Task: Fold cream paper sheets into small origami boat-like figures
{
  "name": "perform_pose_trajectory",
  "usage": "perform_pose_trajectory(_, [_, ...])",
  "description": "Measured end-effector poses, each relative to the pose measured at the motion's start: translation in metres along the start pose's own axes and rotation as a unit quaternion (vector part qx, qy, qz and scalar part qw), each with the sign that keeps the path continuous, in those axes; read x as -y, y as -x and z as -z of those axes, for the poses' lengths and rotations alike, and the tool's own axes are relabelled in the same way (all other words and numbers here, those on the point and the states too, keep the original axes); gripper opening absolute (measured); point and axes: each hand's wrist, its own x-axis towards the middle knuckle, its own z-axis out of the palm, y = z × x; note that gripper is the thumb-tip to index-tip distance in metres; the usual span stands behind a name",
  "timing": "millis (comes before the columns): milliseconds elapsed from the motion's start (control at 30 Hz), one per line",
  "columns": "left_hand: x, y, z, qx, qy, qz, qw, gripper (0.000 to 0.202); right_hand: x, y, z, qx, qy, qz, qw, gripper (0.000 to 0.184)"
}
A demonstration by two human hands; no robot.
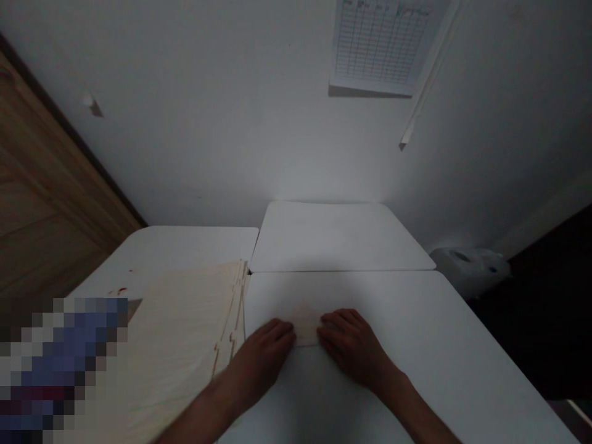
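Note:
A small, pale beige flat piece, paper or cloth, lies on the white table between my hands. Its far side looks pointed, and its near edge is straight. The fingers of my left hand are bent together at the piece's left edge. From the other side, my right hand has its fingers closed at the right edge. Both thumbs are mostly hidden. Left of my left forearm lies a stack of large cream sheets, paper or cloth, with notched right edges.
Another white tabletop adjoins at the back, and a third on the left bears small red marks. A printed chart hangs on the wall. A clear plastic bag is at right. A wooden door stands left. A pixelated patch covers the lower left.

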Motion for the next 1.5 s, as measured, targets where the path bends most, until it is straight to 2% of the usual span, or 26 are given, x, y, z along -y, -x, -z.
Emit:
perform_pose_trajectory(100, [0.004,-0.001,0.006,-0.022,-0.019,0.07,0.997,0.019,0.003,-0.005,0.0,0.007,0.017,-0.007,1.0,0.008])
perform_pose_trajectory(200, [0.007,-0.001,0.011,-0.014,-0.028,0.111,0.993,0.011,0.007,-0.014,0.003,0.028,0.032,-0.006,0.999,0.011])
perform_pose_trajectory(267, [0.009,-0.001,0.013,-0.009,-0.03,0.12,0.992,0.01,0.01,-0.019,0.007,0.041,0.022,0.007,0.999,0.009])
perform_pose_trajectory(400, [0.01,0.001,0.011,-0.019,-0.029,0.124,0.992,0.011,0.015,-0.024,0.014,0.063,-0.022,0.05,0.997,0.026])
perform_pose_trajectory(467, [0.01,0.002,0.012,-0.026,-0.022,0.126,0.991,0.012,0.017,-0.026,0.015,0.069,-0.034,0.052,0.996,0.028])
perform_pose_trajectory(667, [0.011,0.012,0.015,-0.02,-0.021,0.06,0.998,0.021,0.02,-0.028,0.011,0.07,-0.031,0.034,0.996,0.019])
perform_pose_trajectory(767, [0.013,0.02,0.009,-0.003,-0.065,0.001,0.998,0.026,0.021,-0.029,0.008,0.069,-0.028,0.029,0.997,0.018])
perform_pose_trajectory(900, [0.011,0.03,-0.004,-0.001,-0.121,-0.061,0.991,0.047,0.022,-0.028,0.005,0.061,-0.027,0.015,0.998,0.014])
perform_pose_trajectory(1100, [-0.005,0.032,-0.007,0.029,-0.175,-0.065,0.982,0.063,0.022,-0.027,0.0,0.042,-0.038,0.005,0.998,0.015])
perform_pose_trajectory(1500, [-0.011,0.041,-0.014,0.037,-0.202,-0.025,0.978,0.063,0.022,-0.023,-0.007,0.016,-0.057,-0.016,0.998,0.019])
